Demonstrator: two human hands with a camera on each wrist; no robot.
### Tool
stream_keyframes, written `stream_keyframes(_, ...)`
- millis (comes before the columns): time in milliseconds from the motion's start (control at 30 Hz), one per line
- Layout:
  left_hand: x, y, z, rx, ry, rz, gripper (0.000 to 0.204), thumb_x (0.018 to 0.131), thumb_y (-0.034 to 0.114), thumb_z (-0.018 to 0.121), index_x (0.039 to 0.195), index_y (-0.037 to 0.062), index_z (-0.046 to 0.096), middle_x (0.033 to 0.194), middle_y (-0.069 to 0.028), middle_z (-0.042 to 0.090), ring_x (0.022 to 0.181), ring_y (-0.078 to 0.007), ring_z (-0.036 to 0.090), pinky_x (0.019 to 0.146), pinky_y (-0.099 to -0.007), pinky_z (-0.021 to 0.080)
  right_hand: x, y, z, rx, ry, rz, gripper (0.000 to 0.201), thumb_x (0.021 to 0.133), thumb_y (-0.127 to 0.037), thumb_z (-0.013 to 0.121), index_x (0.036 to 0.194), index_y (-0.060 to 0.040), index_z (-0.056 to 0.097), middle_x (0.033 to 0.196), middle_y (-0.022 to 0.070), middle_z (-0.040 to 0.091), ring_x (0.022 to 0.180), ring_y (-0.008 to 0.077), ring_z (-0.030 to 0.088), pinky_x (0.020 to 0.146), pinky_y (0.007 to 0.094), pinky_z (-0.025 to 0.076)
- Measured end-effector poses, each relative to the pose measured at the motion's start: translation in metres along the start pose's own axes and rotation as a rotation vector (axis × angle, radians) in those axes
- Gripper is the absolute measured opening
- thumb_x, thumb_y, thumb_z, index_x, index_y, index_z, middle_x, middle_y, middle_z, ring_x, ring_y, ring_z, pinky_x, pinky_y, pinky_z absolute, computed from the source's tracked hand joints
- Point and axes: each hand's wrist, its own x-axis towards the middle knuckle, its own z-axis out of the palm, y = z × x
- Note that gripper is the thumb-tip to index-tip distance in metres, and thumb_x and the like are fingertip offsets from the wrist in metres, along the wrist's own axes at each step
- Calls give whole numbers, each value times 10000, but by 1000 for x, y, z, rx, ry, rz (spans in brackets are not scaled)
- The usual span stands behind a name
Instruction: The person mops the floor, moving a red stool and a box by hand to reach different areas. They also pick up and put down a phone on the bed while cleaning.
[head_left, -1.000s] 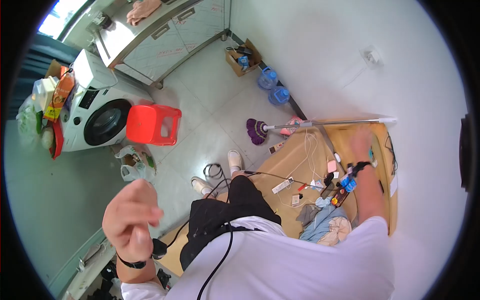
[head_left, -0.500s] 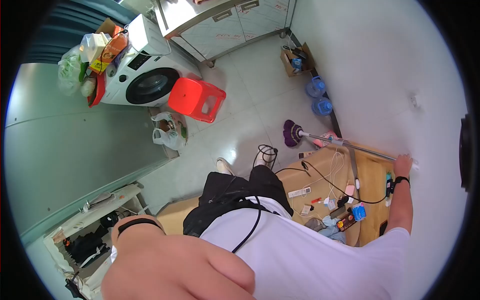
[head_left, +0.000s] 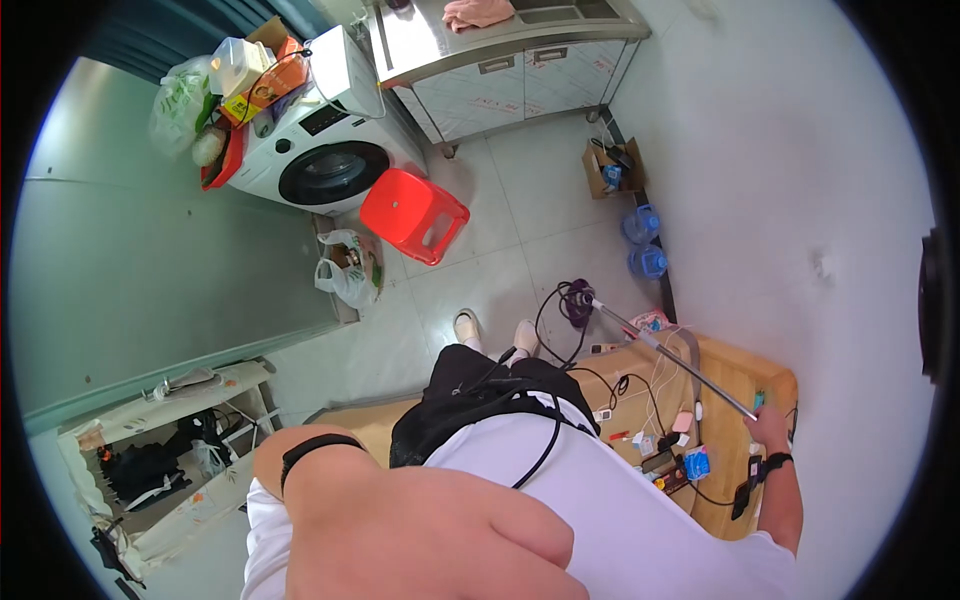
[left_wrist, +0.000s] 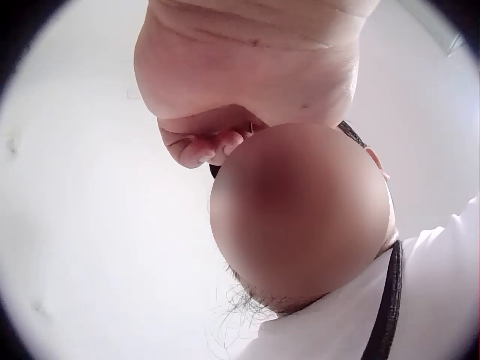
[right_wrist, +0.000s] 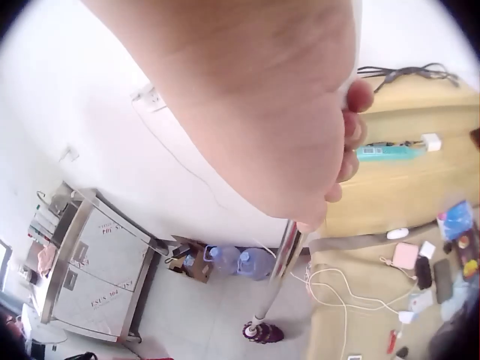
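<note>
My right hand grips the top end of a mop's metal pole beside the wall. The pole slants down to its purple mop head on the floor. In the right wrist view the curled fingers wrap round the pole end, mostly hidden by the palm, and the pole runs down below. My left hand is raised close to the head camera, large in that view. The left wrist view shows its curled fingertips beside the person's head; I cannot tell whether they hold anything.
A wooden bed edge and brown mat lie near the right hand, with a power strip, chargers, a blue packet and cables. A black cable loops near the mop head. Red stool, washing machine and blue bottles stand around.
My right hand reached the pole's end and took hold of it, then drew it down and nearer my body. My left hand rose close to the head camera. The head view has turned.
</note>
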Motion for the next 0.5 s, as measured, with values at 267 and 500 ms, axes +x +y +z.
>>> stream_keyframes(267,-20,35,-25,56,123,179,384,921,422,336,1037,230,648,683,-6,408,458,-119,321,419,-259,246,-28,-62,32,198,26,-77,346,745,-348,608,804,-8,643,773,205,613,762,346,598,676,405,464)
stream_keyframes(500,-70,81,-64,7,357,-40,283,883,435,416,912,168,505,696,-34,415,473,-155,360,459,-280,283,9,-171,18,432,93,-283,332,808,-304,537,835,17,615,722,203,604,677,329,594,611,386,449)
